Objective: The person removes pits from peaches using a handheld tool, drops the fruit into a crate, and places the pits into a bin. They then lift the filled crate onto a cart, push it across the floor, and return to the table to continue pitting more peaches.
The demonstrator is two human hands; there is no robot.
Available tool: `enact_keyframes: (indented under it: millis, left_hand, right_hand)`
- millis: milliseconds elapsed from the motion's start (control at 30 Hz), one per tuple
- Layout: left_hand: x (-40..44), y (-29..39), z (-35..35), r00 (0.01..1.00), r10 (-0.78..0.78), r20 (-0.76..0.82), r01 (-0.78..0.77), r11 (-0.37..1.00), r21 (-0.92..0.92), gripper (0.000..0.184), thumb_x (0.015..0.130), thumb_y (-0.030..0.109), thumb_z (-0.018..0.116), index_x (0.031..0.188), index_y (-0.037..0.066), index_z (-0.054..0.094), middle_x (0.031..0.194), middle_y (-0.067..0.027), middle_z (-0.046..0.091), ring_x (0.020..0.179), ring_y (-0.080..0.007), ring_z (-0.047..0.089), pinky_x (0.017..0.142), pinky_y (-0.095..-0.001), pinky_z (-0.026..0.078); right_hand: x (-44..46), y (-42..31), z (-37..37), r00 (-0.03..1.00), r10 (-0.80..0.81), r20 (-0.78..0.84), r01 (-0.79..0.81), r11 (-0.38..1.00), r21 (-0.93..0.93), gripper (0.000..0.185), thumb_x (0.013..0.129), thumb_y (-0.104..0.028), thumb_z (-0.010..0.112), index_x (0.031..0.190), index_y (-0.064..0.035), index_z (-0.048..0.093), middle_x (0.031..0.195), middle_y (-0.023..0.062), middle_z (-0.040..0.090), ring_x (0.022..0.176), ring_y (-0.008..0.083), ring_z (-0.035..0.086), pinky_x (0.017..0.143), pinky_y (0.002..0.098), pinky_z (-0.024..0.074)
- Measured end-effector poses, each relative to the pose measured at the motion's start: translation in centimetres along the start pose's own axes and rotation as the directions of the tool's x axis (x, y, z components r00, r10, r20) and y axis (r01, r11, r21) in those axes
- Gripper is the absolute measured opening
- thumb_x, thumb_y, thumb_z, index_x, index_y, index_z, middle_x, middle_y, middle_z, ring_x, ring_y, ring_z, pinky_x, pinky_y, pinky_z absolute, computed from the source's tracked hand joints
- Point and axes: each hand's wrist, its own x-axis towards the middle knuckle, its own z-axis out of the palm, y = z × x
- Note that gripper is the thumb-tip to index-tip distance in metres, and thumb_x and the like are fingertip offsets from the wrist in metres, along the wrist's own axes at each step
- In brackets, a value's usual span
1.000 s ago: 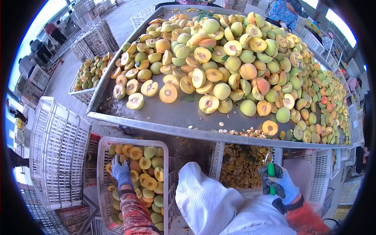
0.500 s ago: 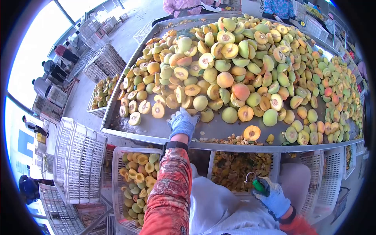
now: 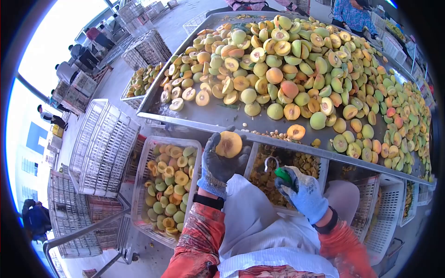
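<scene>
In my gloved left hand [image 3: 214, 162], palm up in front of the table edge, lies a halved peach [image 3: 229, 144] with its cut face showing. The fingers curl around it. My gloved right hand [image 3: 305, 193] grips a pitting tool by its green handle [image 3: 284, 178]. A curved metal loop sticks out of the handle toward the peach half, some distance from it. Many peach halves [image 3: 287, 88], green, yellow and orange, are heaped on the metal table [image 3: 204, 111]. A single half [image 3: 295, 132] sits near the table's front edge beside loose pits.
At lower left stands a white crate [image 3: 198, 155] of hollowed peach halves. Another crate [image 3: 323, 169] under the table edge holds pits and scraps. Stacked white crates [image 3: 109, 148] and a metal rail [image 3: 88, 229] are on the left. Other people work across the table and far left.
My left hand has come back from the table toward me and turned palm up, now with a peach half. My right hand has risen with the pitting tool. The view has shifted.
</scene>
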Motion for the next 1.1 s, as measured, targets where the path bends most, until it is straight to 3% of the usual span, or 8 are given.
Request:
enact_keyframes:
  millis: [167, 200, 600, 667, 767, 900, 967, 1100]
  left_hand:
    - [-4.0, 2.1, 2.5, 0.958, -0.283, -0.048, 0.246, 0.896, -0.371, 0.036, 0.088, 0.021, 0.053, 0.113, -0.005, 0.048, 0.111, -0.0167, 0.054, 0.097, -0.0266, 0.060, 0.082, -0.0329, 0.051]
    - [-4.3, 2.4, 2.5, 1.000, -0.010, -0.006, 0.010, 0.992, 0.129, 0.041, 0.090, 0.030, 0.048, 0.114, -0.004, 0.050, 0.103, -0.0168, 0.058, 0.085, -0.0240, 0.063, 0.069, -0.0297, 0.053]
    - [-7.5, 10.5, 6.4, 0.885, -0.434, -0.167, 0.449, 0.891, 0.062, 0.030, 0.087, 0.026, 0.054, 0.104, 0.002, 0.061, 0.077, -0.0030, 0.059, 0.058, -0.0094, 0.055, 0.045, -0.0200, 0.042]
    - [-7.7, 12.3, 7.0, 0.908, -0.360, -0.215, 0.401, 0.895, 0.197, 0.025, 0.088, 0.019, 0.056, 0.105, 0.002, 0.060, 0.082, -0.0013, 0.060, 0.069, -0.0070, 0.054, 0.058, -0.0193, 0.044]
    - [-7.3, 13.3, 6.9, 0.931, -0.301, -0.207, 0.361, 0.844, 0.397, 0.023, 0.086, 0.014, 0.059, 0.105, 0.001, 0.059, 0.095, -0.0048, 0.063, 0.079, -0.0082, 0.055, 0.074, -0.0218, 0.045]
    - [-6.2, 13.5, 7.4, 0.883, -0.381, -0.275, 0.459, 0.824, 0.331, 0.024, 0.085, 0.017, 0.060, 0.102, 0.000, 0.061, 0.086, -0.0039, 0.064, 0.073, -0.0098, 0.056, 0.067, -0.0229, 0.045]
    - [-5.3, 9.1, 7.4, 0.884, -0.385, -0.267, 0.437, 0.883, 0.172, 0.024, 0.084, 0.019, 0.061, 0.099, 0.001, 0.062, 0.082, -0.0040, 0.064, 0.071, -0.0104, 0.057, 0.066, -0.0242, 0.045]
    - [-4.2, 1.4, 8.5, 0.944, -0.216, -0.250, 0.276, 0.931, 0.238, 0.024, 0.079, 0.023, 0.064, 0.091, 0.003, 0.065, 0.072, -0.0069, 0.064, 0.067, -0.0122, 0.058, 0.063, -0.0278, 0.045]
  right_hand:
    - [0.5, -2.7, 1.4, 0.987, -0.159, 0.036, 0.162, 0.982, -0.100, 0.026, 0.079, -0.026, 0.064, 0.097, -0.0082, 0.057, 0.070, 0.0134, 0.062, 0.061, 0.0307, 0.061, 0.053, 0.0374, 0.0477]
    - [0.3, -2.8, 1.7, 0.982, -0.190, 0.004, 0.190, 0.976, -0.103, 0.025, 0.079, -0.027, 0.064, 0.095, -0.0085, 0.057, 0.067, 0.0131, 0.061, 0.059, 0.0301, 0.061, 0.052, 0.0377, 0.0471]
    - [-2.1, -1.8, 1.4, 0.961, -0.106, 0.257, 0.051, 0.976, 0.210, 0.020, 0.080, -0.012, 0.059, 0.095, -0.0008, 0.053, 0.068, 0.0184, 0.058, 0.062, 0.0304, 0.060, 0.055, 0.0367, 0.0456]
    - [-2.1, -3.5, 0.1, 0.750, 0.176, 0.638, -0.618, 0.530, 0.580, 0.016, 0.084, -0.011, 0.052, 0.098, -0.0021, 0.055, 0.066, 0.0029, 0.054, 0.045, 0.0107, 0.049, 0.039, 0.0270, 0.0382]
    - [-1.6, -4.5, -0.5, 0.660, 0.235, 0.714, -0.735, 0.402, 0.547, 0.024, 0.085, -0.022, 0.057, 0.101, -0.0028, 0.056, 0.073, 0.0020, 0.057, 0.045, 0.0100, 0.049, 0.039, 0.0253, 0.0375]
    - [-1.4, -1.0, 1.4, 0.912, 0.070, 0.404, -0.265, 0.852, 0.452, 0.029, 0.083, -0.022, 0.062, 0.103, -0.0031, 0.053, 0.080, 0.0075, 0.062, 0.062, 0.0225, 0.061, 0.058, 0.0318, 0.0489]
    - [-1.8, -2.1, 1.8, 0.998, -0.054, 0.026, 0.058, 0.988, -0.143, 0.038, 0.076, -0.014, 0.067, 0.108, -0.0016, 0.051, 0.088, 0.0157, 0.062, 0.079, 0.0325, 0.062, 0.071, 0.0365, 0.0484]
    - [-2.4, -2.0, 1.2, 0.954, 0.199, 0.225, -0.182, 0.979, -0.092, 0.049, 0.070, -0.009, 0.069, 0.113, -0.0014, 0.048, 0.090, 0.0177, 0.061, 0.079, 0.0324, 0.061, 0.071, 0.0360, 0.0487]
